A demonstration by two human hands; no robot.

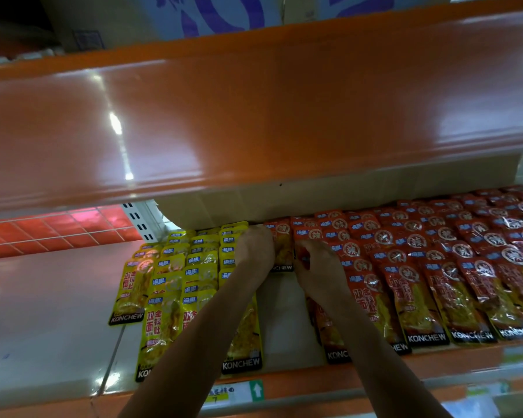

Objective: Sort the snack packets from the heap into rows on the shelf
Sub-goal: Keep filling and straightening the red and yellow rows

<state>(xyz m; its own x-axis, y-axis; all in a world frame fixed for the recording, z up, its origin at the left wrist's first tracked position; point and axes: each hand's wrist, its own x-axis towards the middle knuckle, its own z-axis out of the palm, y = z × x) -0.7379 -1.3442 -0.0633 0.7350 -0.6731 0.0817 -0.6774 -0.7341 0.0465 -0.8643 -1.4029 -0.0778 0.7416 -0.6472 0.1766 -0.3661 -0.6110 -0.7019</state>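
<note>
shelf [284, 312] surface was pale and lay below an orange upper shelf [254, 116], which filled the upper half of the head view. yellow packets [175, 285] lay in overlapping rows on the left part of the shelf, each row running from the rear to the front edge, with the lettering konchew on the lower end of the front packets. red packets [435, 267] of the same form lay in overlapping rows on the right part and reached the right border of the view. a bare strip of shelf separated the two colour groups at the front. a single red packet [283, 251] lay flat at the rear of this strip, between the two hands, with its top end near a cardboard box [284, 200] that stood behind the rows. left hand [255, 248] was positioned back upward at the left edge of this packet, just beside the innermost yellow row; its fingers were curled down over that edge and gripped it. right hand [317, 263] was positioned at the right edge of the same packet, over the innermost red row; its fingers were bent and in contact with red packaging, but blur prevented a finding on whether they held anything. a label strip [255, 390] with a green arrow ran along the front edge of the shelf. a red mesh panel [58, 227] was visible at the far left, behind the shelf.
</note>
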